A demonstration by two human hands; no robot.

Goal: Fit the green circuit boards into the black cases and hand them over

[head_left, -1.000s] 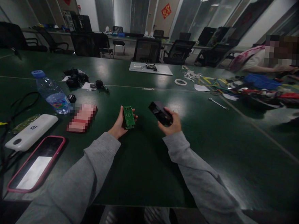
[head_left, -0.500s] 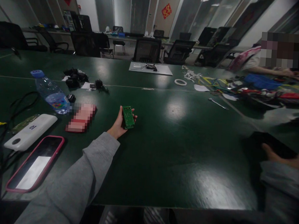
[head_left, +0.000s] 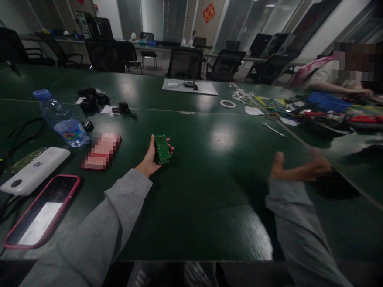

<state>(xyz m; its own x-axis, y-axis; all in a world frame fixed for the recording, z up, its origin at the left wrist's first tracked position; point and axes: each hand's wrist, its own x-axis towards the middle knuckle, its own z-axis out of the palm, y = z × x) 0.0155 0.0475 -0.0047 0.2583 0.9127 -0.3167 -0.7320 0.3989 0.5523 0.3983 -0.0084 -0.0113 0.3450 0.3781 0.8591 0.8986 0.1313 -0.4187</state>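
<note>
My left hand is closed around a green circuit board, held upright and a little tilted above the green table. The thumb lies along the board's left edge and the fingertips curl round its right edge. To the right, my right hand is over the table, smeared by motion, with thumb and fingers apart and nothing visible in it. A dark patch, seemingly its shadow, lies beyond it. The nearest thing to my left hand is a pink phone-like item, partly pixelated.
At left are a water bottle, a white power bank, a red-edged phone and black cables. Farther back lie black parts, a white tape roll and a wrench. A person sits at far right by tangled wires.
My right hand has swung left and away from the table's right side, its fingers spreading. My left hand still holds the circuit board in nearly the same place. The view has shifted slightly.
</note>
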